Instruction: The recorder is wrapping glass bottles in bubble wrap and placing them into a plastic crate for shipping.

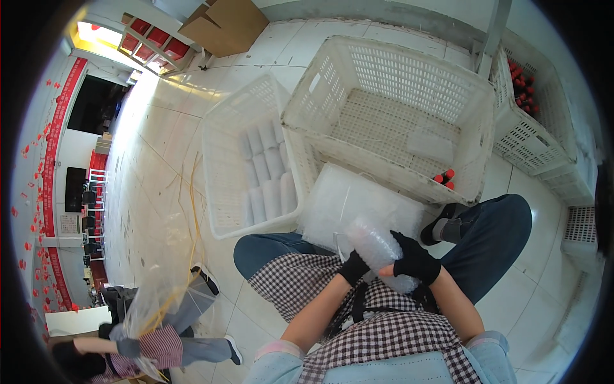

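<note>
Above my lap, my left hand (355,267) and my right hand (416,261), both in black gloves with bare fingertips, are closed on a bubble-wrapped bundle (372,242). The bundle is long and rounded; what is inside cannot be made out. My right hand wraps round its right side with the thumb across it. The left grips its left side, fingers mostly hidden. Just beyond my hands lies a stack of clear bubble-wrap sheets (348,200), against the large white crate (389,150). A few red-capped dark tubes (444,179) lie in that crate's near right corner.
To the left, a smaller white crate (220,160) holds rows of wrapped bundles (265,168). At right stands another crate (534,144) with many red-capped tubes (523,89). A co-worker (157,349) with plastic film is at lower left. A cardboard box (227,29) stands far off.
</note>
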The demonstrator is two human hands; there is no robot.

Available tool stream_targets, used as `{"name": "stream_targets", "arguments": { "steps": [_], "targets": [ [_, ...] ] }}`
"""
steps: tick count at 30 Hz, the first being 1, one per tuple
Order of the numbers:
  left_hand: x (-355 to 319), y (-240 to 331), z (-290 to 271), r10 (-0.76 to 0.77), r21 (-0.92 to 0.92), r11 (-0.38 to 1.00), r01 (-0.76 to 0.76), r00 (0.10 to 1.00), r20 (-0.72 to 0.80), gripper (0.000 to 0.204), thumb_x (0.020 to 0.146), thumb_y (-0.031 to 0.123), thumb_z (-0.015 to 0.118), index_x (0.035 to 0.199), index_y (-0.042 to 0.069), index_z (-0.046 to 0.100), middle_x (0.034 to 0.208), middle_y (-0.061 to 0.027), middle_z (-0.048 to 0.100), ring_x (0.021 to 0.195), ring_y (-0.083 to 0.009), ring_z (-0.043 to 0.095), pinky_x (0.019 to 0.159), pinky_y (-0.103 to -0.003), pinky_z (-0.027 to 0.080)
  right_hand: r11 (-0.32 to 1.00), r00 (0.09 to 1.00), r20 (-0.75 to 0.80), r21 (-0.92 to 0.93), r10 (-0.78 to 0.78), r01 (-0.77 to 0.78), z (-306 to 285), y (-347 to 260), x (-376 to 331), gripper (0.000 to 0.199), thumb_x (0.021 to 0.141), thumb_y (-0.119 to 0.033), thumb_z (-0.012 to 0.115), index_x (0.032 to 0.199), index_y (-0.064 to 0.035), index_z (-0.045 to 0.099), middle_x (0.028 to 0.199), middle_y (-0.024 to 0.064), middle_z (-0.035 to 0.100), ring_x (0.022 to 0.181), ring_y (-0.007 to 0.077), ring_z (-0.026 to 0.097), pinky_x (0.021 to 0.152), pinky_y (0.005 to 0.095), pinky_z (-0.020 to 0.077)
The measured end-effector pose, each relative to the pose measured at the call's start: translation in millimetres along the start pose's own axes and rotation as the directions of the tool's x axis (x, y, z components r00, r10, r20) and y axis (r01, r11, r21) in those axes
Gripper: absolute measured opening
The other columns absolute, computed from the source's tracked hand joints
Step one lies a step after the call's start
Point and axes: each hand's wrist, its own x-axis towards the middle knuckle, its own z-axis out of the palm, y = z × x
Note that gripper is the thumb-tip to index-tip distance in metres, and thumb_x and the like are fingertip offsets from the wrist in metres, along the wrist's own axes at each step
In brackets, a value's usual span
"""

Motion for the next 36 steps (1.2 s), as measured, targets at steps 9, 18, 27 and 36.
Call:
{"name": "stream_targets", "arguments": {
  "steps": [9, 18, 27, 36],
  "targets": [
    [-25, 73, 154, 0.45, 0.946, 0.137, -0.293, 0.869, 0.204, 0.01, 0.078, 0.011, 0.058, 0.075, 0.002, 0.054, 0.066, -0.0013, 0.057, 0.063, -0.0073, 0.05, 0.057, -0.023, 0.041, 0.735, 0.966, -0.038, -0.656, -0.257, 0.17, -19, -15, -19, 0.066, 0.053, -0.031, 0.072, 0.11, -0.0075, 0.049, 0.104, 0.0153, 0.051, 0.088, 0.0312, 0.055, 0.073, 0.04, 0.0456],
    [-67, 15, 192, 0.193, 0.705, -0.553, -0.445, 0.754, 0.628, 0.015, 0.072, 0.013, 0.064, 0.082, 0.005, 0.057, 0.064, -0.012, 0.057, 0.062, -0.0273, 0.059, 0.053, -0.032, 0.044, 0.735, 0.835, -0.349, -0.671, -0.426, 0.095, -21, 33, 5, 0.049, 0.058, -0.026, 0.068, 0.101, -0.005, 0.056, 0.093, 0.0167, 0.057, 0.082, 0.0317, 0.057, 0.071, 0.0389, 0.0467],
    [-77, 30, 149, 0.352, 0.849, -0.508, -0.146, 0.864, 0.36, 0.03, 0.067, 0.009, 0.066, 0.093, 0.006, 0.051, 0.066, -0.0124, 0.055, 0.061, -0.029, 0.057, 0.053, -0.033, 0.044, 0.176, 0.944, 0.25, 0.941, 0.215, -0.289, -20, 9, -8, 0.038, 0.069, -0.02, 0.063, 0.1, 0.0004, 0.053, 0.083, 0.0119, 0.059, 0.069, 0.022, 0.059, 0.062, 0.032, 0.0485],
    [-89, 25, 170, -0.04, 0.659, -0.545, -0.518, 0.801, 0.597, 0.03, 0.064, 0.014, 0.066, 0.09, 0.003, 0.055, 0.071, -0.0141, 0.055, 0.063, -0.0314, 0.055, 0.055, -0.037, 0.043, 0.19, 0.99, 0.057, 0.978, 0.131, -0.081, -15, 39, 11, 0.033, 0.079, -0.02, 0.058, 0.106, -0.0018, 0.052, 0.095, 0.0107, 0.058, 0.081, 0.0213, 0.057, 0.071, 0.0325, 0.0479]
  ]
}}
